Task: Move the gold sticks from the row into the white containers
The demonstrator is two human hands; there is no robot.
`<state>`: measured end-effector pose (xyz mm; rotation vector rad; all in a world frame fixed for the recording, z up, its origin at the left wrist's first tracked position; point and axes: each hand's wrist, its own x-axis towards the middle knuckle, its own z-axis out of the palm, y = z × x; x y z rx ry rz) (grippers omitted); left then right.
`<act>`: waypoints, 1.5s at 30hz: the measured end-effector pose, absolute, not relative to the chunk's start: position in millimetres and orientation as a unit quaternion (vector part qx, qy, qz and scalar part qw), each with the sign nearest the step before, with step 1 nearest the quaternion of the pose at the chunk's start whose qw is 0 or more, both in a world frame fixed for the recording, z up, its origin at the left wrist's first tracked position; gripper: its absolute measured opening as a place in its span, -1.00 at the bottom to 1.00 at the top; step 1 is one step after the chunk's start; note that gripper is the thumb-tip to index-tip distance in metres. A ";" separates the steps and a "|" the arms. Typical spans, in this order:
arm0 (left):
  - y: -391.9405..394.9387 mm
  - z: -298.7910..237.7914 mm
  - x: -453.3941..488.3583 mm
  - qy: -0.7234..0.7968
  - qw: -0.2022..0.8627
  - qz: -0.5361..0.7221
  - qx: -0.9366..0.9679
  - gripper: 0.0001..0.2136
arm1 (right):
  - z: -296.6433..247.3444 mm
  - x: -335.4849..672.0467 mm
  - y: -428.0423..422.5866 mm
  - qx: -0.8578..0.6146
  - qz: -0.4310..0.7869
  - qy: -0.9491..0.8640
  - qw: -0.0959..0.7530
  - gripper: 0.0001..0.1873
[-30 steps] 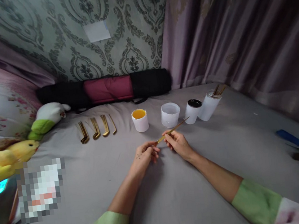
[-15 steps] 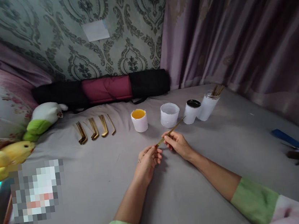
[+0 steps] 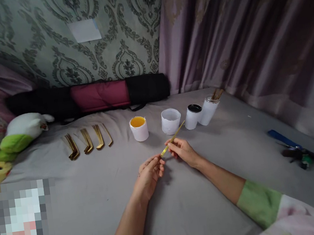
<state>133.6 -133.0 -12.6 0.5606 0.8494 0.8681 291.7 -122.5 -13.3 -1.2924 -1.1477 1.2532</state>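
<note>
Right hand (image 3: 184, 151): grip closed on a slim gold-coloured stick (image 3: 165, 150). Left hand (image 3: 150, 171): thumb and finger pinch its lower end. The stick is between the hands, tilted, not yet set down. Beyond, to the left, three bundles of bent rods (image 3: 88, 144) and one single rod (image 3: 108, 135) lie laid out, apparently sorted. Thin sticks (image 3: 216, 95) stand in the tall jar (image 3: 208, 112); whether these are left to handle cannot be told.

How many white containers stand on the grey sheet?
4: from left, the container with yellow inside, the wide container right of it, the black-topped container, then the tall container holding thin sticks, furthest right.
</note>
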 end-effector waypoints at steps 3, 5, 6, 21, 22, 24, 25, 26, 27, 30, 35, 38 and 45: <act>-132.8 -13.1 133.0 0.394 0.784 0.399 0.266 -0.80 | -10.4 297.0 -123.7 -0.535 0.508 -0.460 0.494 -0.70; -132.8 -13.3 132.8 0.393 0.785 0.396 0.268 -0.80 | -8.5 300.7 -124.0 -0.534 0.507 -0.452 0.503 -0.70; -132.8 -13.2 132.8 0.393 0.786 0.394 0.268 -0.80 | -7.5 302.5 -123.8 -0.532 0.507 -0.448 0.509 -0.70; -135.1 -12.1 132.8 0.395 0.788 0.389 0.267 -0.78 | 15.7 336.6 -126.5 -0.549 0.417 -0.372 0.622 -0.65; -135.2 -12.2 132.9 0.396 0.787 0.389 0.268 -0.77 | 16.3 338.4 -127.2 -0.550 0.414 -0.371 0.623 -0.66; -135.4 -12.1 133.1 0.401 0.786 0.388 0.267 -0.77 | 17.1 340.8 -128.6 -0.553 0.411 -0.371 0.623 -0.66; -135.6 -11.9 133.3 0.402 0.785 0.388 0.267 -0.77 | 17.2 341.6 -129.1 -0.555 0.410 -0.370 0.622 -0.66; -135.7 -11.6 133.4 0.402 0.786 0.387 0.267 -0.77 | 17.4 342.1 -129.5 -0.557 0.408 -0.370 0.622 -0.67; -135.7 -11.5 133.6 0.401 0.786 0.387 0.267 -0.77 | 17.5 342.6 -129.9 -0.559 0.406 -0.370 0.622 -0.67; -135.9 -11.5 134.0 0.396 0.786 0.391 0.269 -0.78 | 18.1 343.6 -130.9 -0.560 0.405 -0.371 0.620 -0.67; -136.5 -12.2 132.5 0.402 0.788 0.390 0.255 -0.78 | 23.9 346.5 -132.7 -0.556 0.405 -0.381 0.618 -0.68; -136.5 -11.6 130.7 0.402 0.792 0.385 0.250 -0.77 | 31.6 351.0 -133.3 -0.562 0.392 -0.381 0.621 -0.68; -133.6 -10.7 125.9 0.402 0.801 0.390 0.212 -0.78 | 58.8 378.9 -137.1 -0.576 0.341 -0.380 0.639 -0.67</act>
